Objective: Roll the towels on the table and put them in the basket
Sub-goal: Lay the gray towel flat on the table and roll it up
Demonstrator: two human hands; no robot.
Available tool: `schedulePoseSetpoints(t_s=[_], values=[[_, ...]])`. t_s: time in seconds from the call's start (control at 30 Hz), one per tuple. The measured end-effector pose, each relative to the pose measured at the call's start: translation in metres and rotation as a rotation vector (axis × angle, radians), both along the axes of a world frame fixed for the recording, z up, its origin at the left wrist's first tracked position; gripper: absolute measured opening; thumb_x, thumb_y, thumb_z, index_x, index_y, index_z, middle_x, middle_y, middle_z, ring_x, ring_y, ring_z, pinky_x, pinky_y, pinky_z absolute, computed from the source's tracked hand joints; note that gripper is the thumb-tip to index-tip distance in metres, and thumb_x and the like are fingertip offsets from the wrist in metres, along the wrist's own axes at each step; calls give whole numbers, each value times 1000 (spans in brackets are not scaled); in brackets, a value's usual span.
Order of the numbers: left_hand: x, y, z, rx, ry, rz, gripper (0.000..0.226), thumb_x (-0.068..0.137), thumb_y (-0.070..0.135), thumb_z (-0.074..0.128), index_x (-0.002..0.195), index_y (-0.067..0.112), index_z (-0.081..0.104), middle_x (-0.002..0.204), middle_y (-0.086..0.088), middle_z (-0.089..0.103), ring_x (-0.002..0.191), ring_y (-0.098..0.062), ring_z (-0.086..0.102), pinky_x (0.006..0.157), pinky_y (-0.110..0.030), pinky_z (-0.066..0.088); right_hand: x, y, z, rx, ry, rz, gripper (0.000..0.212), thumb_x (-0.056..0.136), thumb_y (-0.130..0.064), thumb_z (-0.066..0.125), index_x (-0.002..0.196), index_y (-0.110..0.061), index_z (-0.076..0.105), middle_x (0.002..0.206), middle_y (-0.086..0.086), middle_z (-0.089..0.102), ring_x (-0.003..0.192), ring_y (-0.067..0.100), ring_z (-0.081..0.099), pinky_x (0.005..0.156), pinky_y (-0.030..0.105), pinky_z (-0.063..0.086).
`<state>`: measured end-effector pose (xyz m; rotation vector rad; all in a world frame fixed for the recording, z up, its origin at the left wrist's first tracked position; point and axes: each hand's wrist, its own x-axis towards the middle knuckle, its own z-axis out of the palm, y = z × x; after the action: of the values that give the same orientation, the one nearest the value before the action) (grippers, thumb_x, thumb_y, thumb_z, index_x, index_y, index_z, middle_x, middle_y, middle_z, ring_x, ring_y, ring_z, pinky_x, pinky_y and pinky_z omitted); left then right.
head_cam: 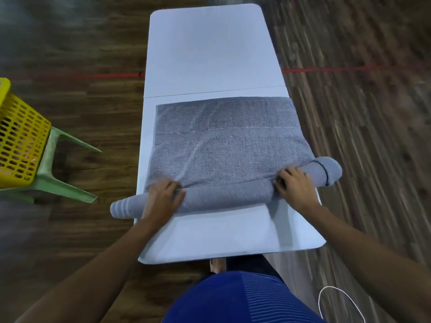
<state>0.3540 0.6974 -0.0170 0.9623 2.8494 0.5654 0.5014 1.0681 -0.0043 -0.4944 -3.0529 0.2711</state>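
White table [210,54] under a half-rolled grey towel [228,145], left hand [163,197] and right hand [293,185] both curled around its roll.

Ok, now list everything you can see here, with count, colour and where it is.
towel: one, grey, on the table, near end rolled, rest flat
table: one, white, centre
basket: one, yellow, left edge, on the stool
stool: one, green, left of table
line: one, red, across the floor
cord: one, white, lower right
floor: dark wood
left hand: on the roll, towards its left end
right hand: on the roll, towards its right end
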Motion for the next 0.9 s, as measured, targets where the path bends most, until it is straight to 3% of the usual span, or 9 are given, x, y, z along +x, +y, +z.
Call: schedulePoseSetpoints(t_s=[0.03,0.1,0.2,0.3,0.43,0.53,0.67,0.8,0.9], values=[[10,1,-1,-43,12,-94,38,87,47,53,102,14,66,101,-5,64,95,-26,59,83,-41,45,6,-3,-4,-14,-16,46,36,87,-50,49,94,-17,64,96,4,61,93,32,57,79,43,41],[23,-5,-8,-166,37,-233,53,83,53,55,118,15,60,116,-5,60,106,-24,55,92,-42,46,17,-8,-9,-43,-77,114,46,80,-56,63,108,-20,63,111,1,62,104,27,56,94,46,40],[20,-10,-8,-267,-26,-216,54,78,42,49,125,15,56,118,-8,62,105,-29,60,91,-43,47,27,-8,-16,-47,-157,146,61,68,-29,80,123,-19,56,124,4,58,115,30,54,106,44,31],[10,0,6,-236,-115,-193,50,73,43,44,110,16,63,101,-7,70,87,-29,65,78,-38,50,22,-9,-13,-31,-165,102,53,68,-15,73,119,-19,59,115,3,63,109,30,57,101,42,31],[-17,12,27,-280,-248,-192,37,69,44,48,95,21,61,92,-6,71,81,-30,64,69,-36,51,11,-8,2,-102,-331,87,40,78,-39,47,112,-22,59,112,-1,66,108,23,56,96,37,28],[-29,20,32,-212,-82,-253,41,69,39,46,102,19,59,97,-8,69,87,-32,63,76,-40,51,8,-8,4,-172,-406,-6,36,81,-40,38,107,-21,53,106,4,67,105,26,57,92,40,30],[-26,15,18,-169,133,-187,50,77,40,49,117,12,60,116,-8,63,104,-29,57,92,-43,41,17,-18,-5,60,-197,-108,36,76,-36,54,107,-18,54,107,8,59,98,32,52,87,45,32],[-19,-10,3,-332,72,-160,64,73,36,69,131,13,53,128,-11,57,116,-31,53,99,-46,39,29,-28,-4,121,-29,-75,28,75,-21,65,102,-18,58,107,5,55,96,31,50,84,43,33],[-15,-22,-6,-380,30,-70,57,78,21,59,134,13,52,129,-13,57,119,-35,51,101,-52,38,39,-31,-8,88,-47,7,45,71,-25,69,114,-18,58,115,3,57,106,27,52,91,41,35]])
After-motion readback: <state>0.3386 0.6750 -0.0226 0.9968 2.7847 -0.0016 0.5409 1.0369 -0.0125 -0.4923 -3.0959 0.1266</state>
